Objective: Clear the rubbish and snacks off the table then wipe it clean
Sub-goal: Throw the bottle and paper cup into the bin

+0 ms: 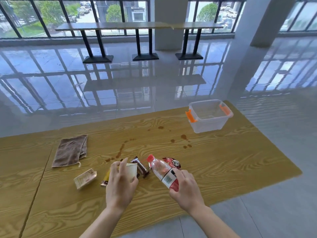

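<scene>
The wooden worktop (pixel 223 160) is still stained and cluttered, the clear bin (pixel 210 115) at right of centre apparently empty, the brown cloth (pixel 70 150) unused at centre left. Low in the frame, the right hand (pixel 186 188) grips a plastic bottle (pixel 163 170) and the left hand (pixel 120 182) closes around a paper cup (pixel 132 170), wrappers lying beside them.

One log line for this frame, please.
left hand: holds cup | right hand: holds bottle | bin: empty | spills: unwiped
</scene>
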